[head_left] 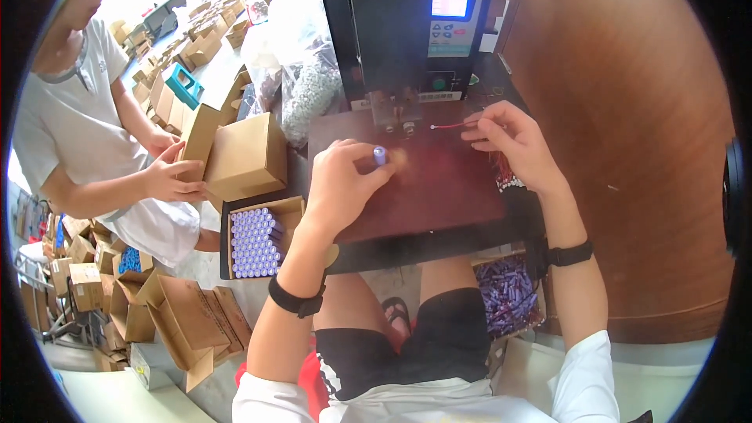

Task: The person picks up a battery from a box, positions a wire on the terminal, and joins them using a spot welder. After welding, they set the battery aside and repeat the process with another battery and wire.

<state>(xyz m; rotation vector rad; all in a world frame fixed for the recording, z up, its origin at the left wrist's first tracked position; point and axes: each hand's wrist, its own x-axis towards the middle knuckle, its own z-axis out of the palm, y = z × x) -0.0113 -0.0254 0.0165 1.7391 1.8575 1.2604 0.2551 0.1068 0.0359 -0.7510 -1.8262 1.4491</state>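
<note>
My left hand pinches a purple cylindrical battery cell between thumb and fingers, over the left part of the dark red work board. Between the fingertips of my right hand is a thin red wire lead with a small white connector at its left end. Just beyond both hands, the two electrode tips of a spot welder point down at the board. A bundle of red leads with white ends lies below my right hand, partly hidden by it.
A carton of upright purple cells stands left of the board. Beneath its right side, a bin holds many wired cells. Closed cardboard box and plastic bags sit left. A co-worker holds an open box there. A wooden panel rises at right.
</note>
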